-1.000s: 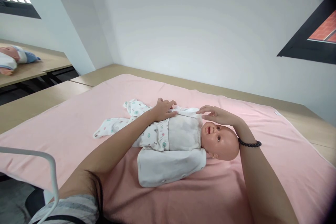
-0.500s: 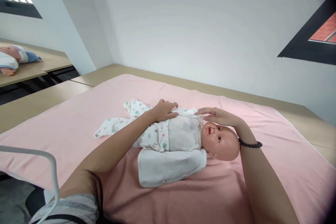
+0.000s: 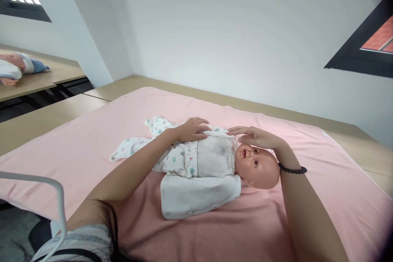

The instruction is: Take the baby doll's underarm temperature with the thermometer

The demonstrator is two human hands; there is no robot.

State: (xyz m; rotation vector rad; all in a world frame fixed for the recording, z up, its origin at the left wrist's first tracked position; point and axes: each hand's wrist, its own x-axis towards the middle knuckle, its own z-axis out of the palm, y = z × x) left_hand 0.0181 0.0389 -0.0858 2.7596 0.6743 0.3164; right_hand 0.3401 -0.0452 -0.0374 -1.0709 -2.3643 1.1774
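A baby doll point(image 3: 259, 168) lies on its back, head to the right. It wears a white top point(image 3: 215, 157) and printed white trousers point(image 3: 178, 159). A white garment flap point(image 3: 199, 196) is spread out on its near side. At the doll's far side, my left hand point(image 3: 193, 130) rests on the clothing by the waist, its fingers stretched and apart. My right hand point(image 3: 253, 136) reaches round above the head, its fingers extended and their tips at the far edge of the white cloth near the shoulder. Both hands look open; the doll's far arm is hidden.
A pink blanket point(image 3: 245, 233) covers most of the wooden table point(image 3: 172, 84), which stands against a white wall. Another doll point(image 3: 24, 65) lies on a separate table at the far left. A curved white bar point(image 3: 61, 200) rises at the lower left.
My left hand has flattened slightly, its fingers reaching further right over the cloth. My right fingertips have shifted slightly left along the cloth edge. The doll stays in place.
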